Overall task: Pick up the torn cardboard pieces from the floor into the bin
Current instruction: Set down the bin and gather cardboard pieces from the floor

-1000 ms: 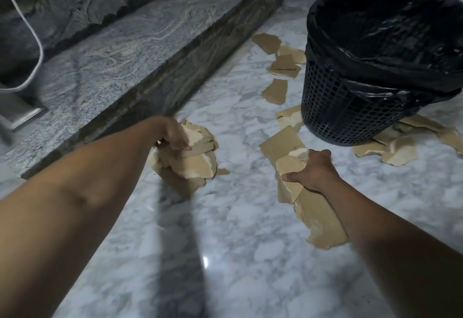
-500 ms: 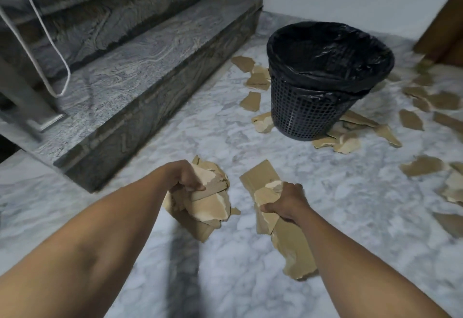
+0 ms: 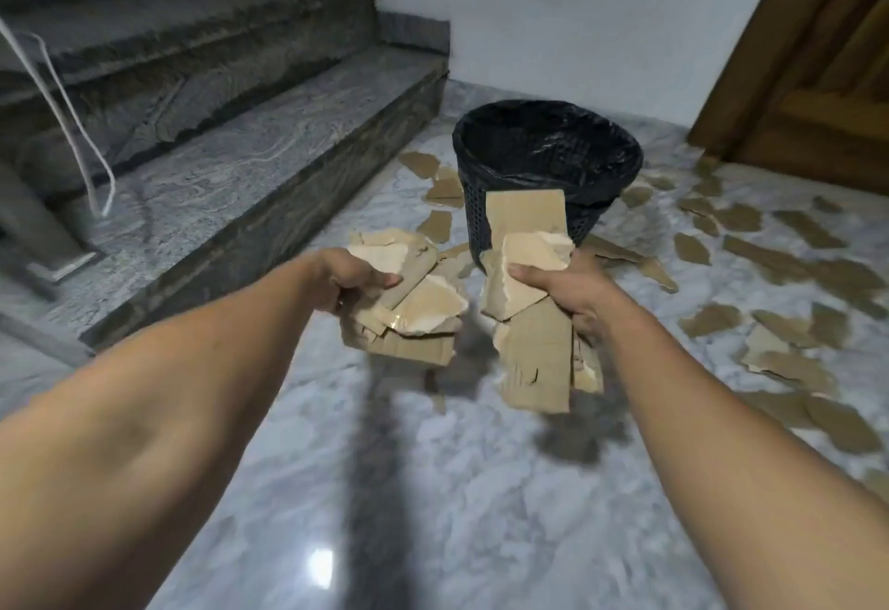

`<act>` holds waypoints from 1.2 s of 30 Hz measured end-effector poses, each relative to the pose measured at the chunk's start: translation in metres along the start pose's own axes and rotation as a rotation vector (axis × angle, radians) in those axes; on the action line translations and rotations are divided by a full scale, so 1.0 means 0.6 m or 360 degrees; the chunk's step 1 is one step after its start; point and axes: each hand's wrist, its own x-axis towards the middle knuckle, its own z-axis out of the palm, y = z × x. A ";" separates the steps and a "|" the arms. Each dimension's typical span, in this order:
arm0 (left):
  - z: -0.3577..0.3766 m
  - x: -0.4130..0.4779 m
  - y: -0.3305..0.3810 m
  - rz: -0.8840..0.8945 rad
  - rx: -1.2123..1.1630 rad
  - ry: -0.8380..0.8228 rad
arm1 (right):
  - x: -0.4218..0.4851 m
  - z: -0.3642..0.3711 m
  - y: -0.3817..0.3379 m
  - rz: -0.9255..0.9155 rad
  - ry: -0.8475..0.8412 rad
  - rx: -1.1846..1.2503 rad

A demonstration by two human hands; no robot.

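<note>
— Both handfuls have been raised off the grey marbled floor since a second ago, and the black mesh bin with its black liner is now seen farther ahead. How are the hands set?

— The left hand is curled round a thick stack of torn brown cardboard pieces, with the thumb laid on top. The right hand is closed round a second sheaf of longer torn strips, held nearly upright in front of the bin's wall. Both loads are held in the air, short of the rim.

— How is such cardboard expected to handle?

— It is judged light and fairly stiff, yet loosely stacked, so inner pieces could be let slip if the squeeze is eased. A hold across the middle of each stack is best kept, so that all layers are pinched together.

— And what is left?

— Many torn brown scraps are scattered on the floor round the bin and towards the wooden door. Much of the task is judged to remain.
</note>
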 end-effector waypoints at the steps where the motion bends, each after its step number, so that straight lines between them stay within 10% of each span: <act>1: -0.010 -0.010 0.040 0.0059 -0.0002 0.0006 | 0.002 -0.009 -0.043 -0.0080 0.0023 0.0041; 10: 0.039 -0.071 0.353 0.0828 -0.0375 0.0550 | 0.057 -0.117 -0.321 -0.0631 0.0625 -0.0104; 21: 0.185 0.068 0.379 0.1094 -0.0765 0.0761 | 0.218 -0.082 -0.247 -0.0788 0.1468 0.0526; 36: 0.224 0.165 0.343 0.1058 -0.0034 0.0686 | 0.273 -0.082 -0.140 -0.0357 0.0505 -0.0219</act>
